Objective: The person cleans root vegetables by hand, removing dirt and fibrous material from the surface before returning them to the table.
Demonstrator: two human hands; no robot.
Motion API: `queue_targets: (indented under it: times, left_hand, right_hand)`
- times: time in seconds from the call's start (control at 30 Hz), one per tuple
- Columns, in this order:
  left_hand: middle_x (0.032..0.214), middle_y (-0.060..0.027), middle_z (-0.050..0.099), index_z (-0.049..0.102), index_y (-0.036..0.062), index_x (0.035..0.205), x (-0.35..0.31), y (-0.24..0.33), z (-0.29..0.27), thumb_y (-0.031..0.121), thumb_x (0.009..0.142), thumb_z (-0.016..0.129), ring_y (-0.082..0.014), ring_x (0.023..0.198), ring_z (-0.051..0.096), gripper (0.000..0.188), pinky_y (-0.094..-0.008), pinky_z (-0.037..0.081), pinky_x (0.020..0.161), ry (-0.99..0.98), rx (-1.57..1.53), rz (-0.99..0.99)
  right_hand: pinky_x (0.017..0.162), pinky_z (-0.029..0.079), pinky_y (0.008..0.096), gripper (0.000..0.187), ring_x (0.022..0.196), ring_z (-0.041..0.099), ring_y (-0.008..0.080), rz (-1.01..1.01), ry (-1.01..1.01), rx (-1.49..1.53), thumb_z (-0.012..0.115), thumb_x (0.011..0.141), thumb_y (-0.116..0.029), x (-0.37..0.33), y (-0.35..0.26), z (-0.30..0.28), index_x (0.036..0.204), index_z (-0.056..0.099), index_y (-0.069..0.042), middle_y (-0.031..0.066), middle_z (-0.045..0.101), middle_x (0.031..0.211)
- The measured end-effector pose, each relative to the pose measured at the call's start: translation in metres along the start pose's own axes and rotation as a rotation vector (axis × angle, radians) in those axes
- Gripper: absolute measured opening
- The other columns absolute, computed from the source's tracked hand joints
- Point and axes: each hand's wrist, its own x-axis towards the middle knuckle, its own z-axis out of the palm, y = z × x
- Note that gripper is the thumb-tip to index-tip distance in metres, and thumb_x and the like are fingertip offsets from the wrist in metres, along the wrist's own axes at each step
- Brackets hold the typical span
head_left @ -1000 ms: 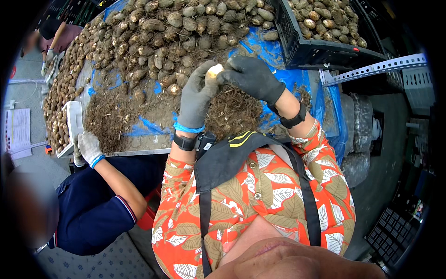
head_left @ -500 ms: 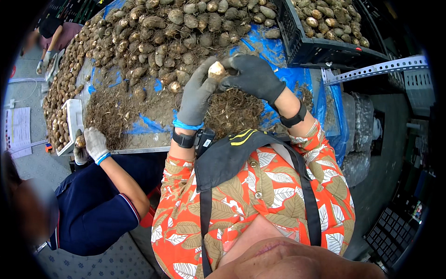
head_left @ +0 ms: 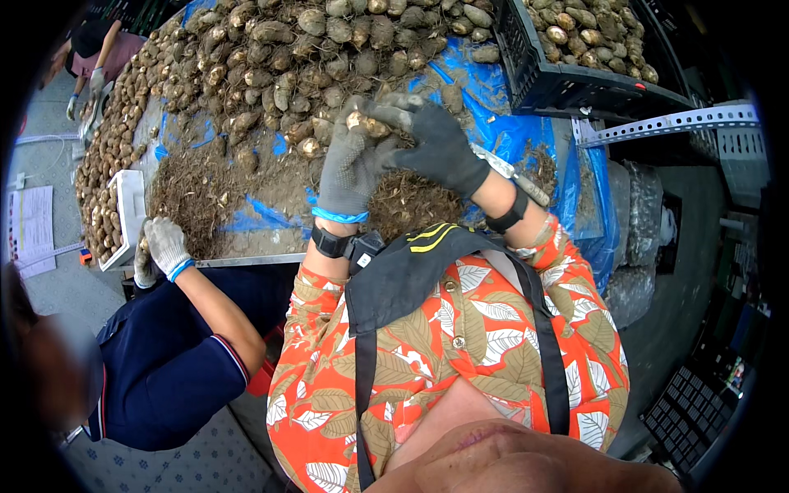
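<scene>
A small brown taro corm [head_left: 370,126] with a pale cut end is held up over the work table, its lower part covered by fingers. My left hand [head_left: 343,168], in a grey glove, is closed around it from the left. My right hand [head_left: 440,144], in a black glove, has its fingers closed over the corm's top and right side. Under my hands lies a heap of root fibres and peelings [head_left: 411,205]. A knife [head_left: 514,174] with a pale blade rests on the table beside my right wrist. Beyond my hands rises a large pile of hairy taro corms [head_left: 329,49].
A black crate [head_left: 567,86] full of corms stands at the far right, behind a white perforated metal bar [head_left: 666,123]. On the left, a co-worker's gloved hand [head_left: 168,245] is by a white box [head_left: 131,209]. Blue sheeting [head_left: 514,140] partly covers the table. Another person works far left.
The corm has turned and moved slightly left, with my right hand moving left over it. The knife by my right wrist has come into sight.
</scene>
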Motion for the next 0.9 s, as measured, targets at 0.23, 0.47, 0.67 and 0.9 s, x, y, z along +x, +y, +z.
queue_targets:
  times: [0.23,0.47,0.67,0.9]
  left_hand:
    - [0.119,-0.0093,0.056,0.044,0.0032,0.131,-0.005,-0.002,0.003,0.019,0.088,0.065,-0.0227,0.108,0.057,0.051,-0.0391,0.048,0.094,0.032,0.196,0.024]
    - [0.12,-0.0073,0.057,0.048,0.0008,0.128,-0.007,0.016,0.016,0.01,0.085,0.064,-0.0162,0.107,0.056,0.047,-0.0299,0.047,0.09,0.087,0.473,0.053]
    - [0.118,-0.0074,0.058,0.053,-0.0026,0.122,-0.003,0.013,0.015,0.002,0.079,0.065,-0.0163,0.108,0.055,0.044,-0.0293,0.044,0.095,0.099,0.936,0.231]
    - [0.121,-0.0086,0.054,0.038,-0.0015,0.14,0.0,0.016,0.019,-0.006,0.077,0.065,-0.0171,0.109,0.055,0.069,-0.0297,0.047,0.094,0.164,1.059,0.316]
  right_hand:
    - [0.07,0.052,0.0292,0.023,0.078,0.065,0.014,0.528,0.113,0.776,0.053,0.092,-0.016,-0.008,0.036,0.009,0.102,0.069,-0.002,0.009,0.07,0.089]
    - [0.072,0.053,0.0294,0.028,0.078,0.066,0.0172,0.429,-0.195,0.58,0.059,0.086,-0.018,0.001,0.022,-0.011,0.11,0.067,-0.006,0.0106,0.07,0.092]
    - [0.073,0.05,0.029,0.025,0.079,0.063,0.0185,0.553,0.011,0.572,0.059,0.085,-0.018,-0.01,0.027,0.013,0.104,0.07,-0.007,0.0107,0.069,0.091]
    - [0.072,0.052,0.0296,0.024,0.086,0.063,0.0176,0.41,-0.106,0.587,0.055,0.088,-0.018,0.0,0.039,-0.006,0.104,0.069,-0.006,0.0084,0.069,0.098]
